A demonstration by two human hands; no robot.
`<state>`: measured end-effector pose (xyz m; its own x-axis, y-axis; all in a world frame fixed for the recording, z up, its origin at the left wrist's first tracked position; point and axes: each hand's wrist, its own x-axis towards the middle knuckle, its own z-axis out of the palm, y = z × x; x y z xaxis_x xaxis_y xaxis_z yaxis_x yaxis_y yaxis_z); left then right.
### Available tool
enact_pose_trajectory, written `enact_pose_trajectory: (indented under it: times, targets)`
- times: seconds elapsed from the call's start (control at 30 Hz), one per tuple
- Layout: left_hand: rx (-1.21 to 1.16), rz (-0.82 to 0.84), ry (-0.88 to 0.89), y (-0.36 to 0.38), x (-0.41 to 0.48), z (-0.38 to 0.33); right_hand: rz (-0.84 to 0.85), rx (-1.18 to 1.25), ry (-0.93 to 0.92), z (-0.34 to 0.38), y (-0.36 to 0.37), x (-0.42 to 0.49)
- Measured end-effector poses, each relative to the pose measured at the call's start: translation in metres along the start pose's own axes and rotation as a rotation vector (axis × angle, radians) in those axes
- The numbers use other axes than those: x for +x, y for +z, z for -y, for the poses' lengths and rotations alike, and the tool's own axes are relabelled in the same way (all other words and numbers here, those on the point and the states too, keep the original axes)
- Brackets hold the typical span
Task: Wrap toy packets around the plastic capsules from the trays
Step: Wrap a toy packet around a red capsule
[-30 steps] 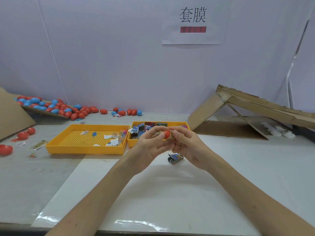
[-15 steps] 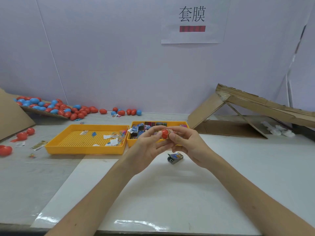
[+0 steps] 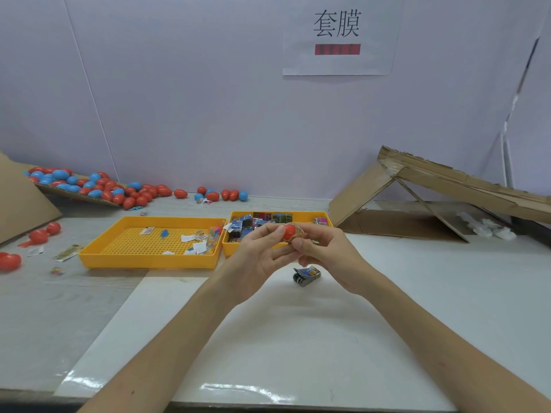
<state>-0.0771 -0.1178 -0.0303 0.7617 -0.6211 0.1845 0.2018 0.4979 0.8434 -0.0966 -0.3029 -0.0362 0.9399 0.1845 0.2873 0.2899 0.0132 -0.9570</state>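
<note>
Both hands meet above the white mat, in front of the trays. My left hand (image 3: 262, 251) pinches the red end of a red capsule (image 3: 288, 231) with thumb and fingertips. My right hand (image 3: 325, 251) grips the capsule's other end, where a printed toy packet (image 3: 299, 233) sits around it. A second packet (image 3: 307, 275), dark with blue print, lies on the mat just below the hands. The right yellow tray (image 3: 298, 217) holds several packets. The left yellow tray (image 3: 149, 260) holds paper scraps and a few small bits.
Several red and blue capsules (image 3: 98, 186) are piled along the back left wall, with a few red ones (image 3: 38, 235) at the left edge. A folded cardboard ramp (image 3: 432, 186) stands at the back right. A cardboard sheet (image 3: 18, 201) leans at far left.
The hands have shifted slightly left and turned the capsule; its red end now shows more fully toward me, with the packet around the far end.
</note>
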Motion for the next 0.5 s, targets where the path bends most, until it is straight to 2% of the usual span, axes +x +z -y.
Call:
enact_pose_trajectory:
  times: [0.3, 0.5]
  targets:
    - [-0.007, -0.025, -0.021, -0.0008, -0.0005, 0.0005, 0.022, -0.079, -0.033, -0.0016, -0.002, 0.0014]
    - [0.104, -0.148, -0.058, 0.0023, 0.0029, 0.001, -0.032, -0.246, -0.12, -0.0041, 0.0, 0.0018]
